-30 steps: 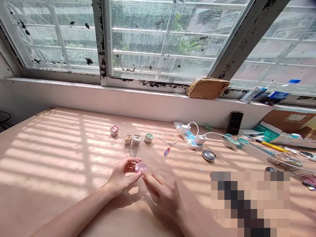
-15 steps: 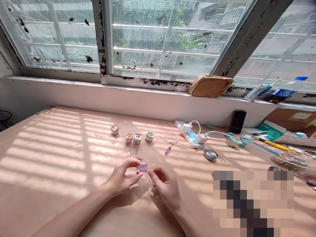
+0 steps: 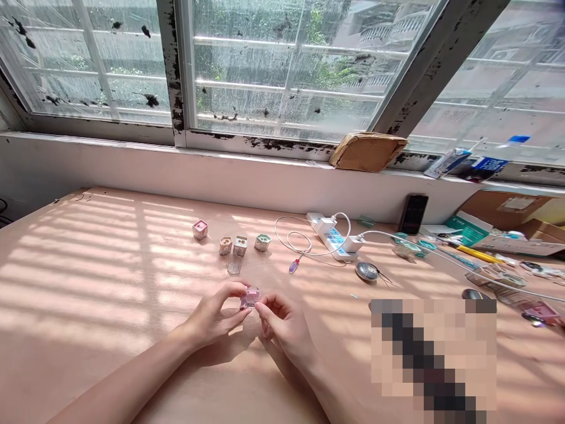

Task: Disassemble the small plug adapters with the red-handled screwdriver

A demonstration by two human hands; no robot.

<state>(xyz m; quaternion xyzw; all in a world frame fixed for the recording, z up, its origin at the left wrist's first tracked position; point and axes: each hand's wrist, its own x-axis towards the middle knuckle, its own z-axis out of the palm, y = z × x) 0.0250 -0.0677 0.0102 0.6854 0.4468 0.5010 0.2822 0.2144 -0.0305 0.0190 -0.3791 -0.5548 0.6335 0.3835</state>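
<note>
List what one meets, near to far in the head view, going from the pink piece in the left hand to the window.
Pink piece → clear case → white-topped box → white wall → window

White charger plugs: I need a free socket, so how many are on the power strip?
2. One white charger plug sits toward the far left end of the power strip, the second plug toward its near right end.
</note>
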